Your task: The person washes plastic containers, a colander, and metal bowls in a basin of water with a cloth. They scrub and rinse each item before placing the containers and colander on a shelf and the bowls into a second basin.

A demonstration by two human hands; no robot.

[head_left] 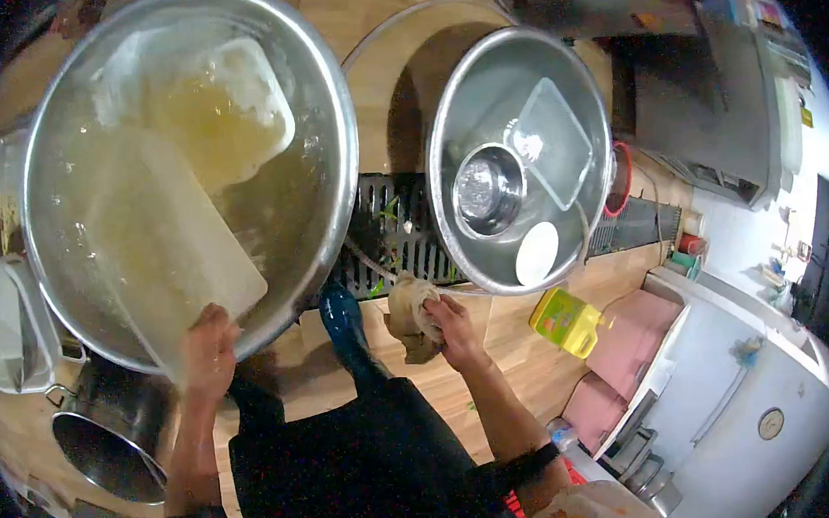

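My left hand is closed on the near edge of a long, pale rectangular plastic piece, blurred, which slants into a large metal basin. Cloudy yellowish water fills much of that basin, and a white plastic container lies at its far side. In my right hand a crumpled beige cloth is bunched, held low between the two basins. The smaller metal basin holds clear water, a metal bowl, a clear rectangular container and a white oval piece.
A black floor grate runs behind the basins. To the right are a yellow jug, pink bins and a white appliance. At left stand white plastic containers and a metal pot. A blue boot is below.
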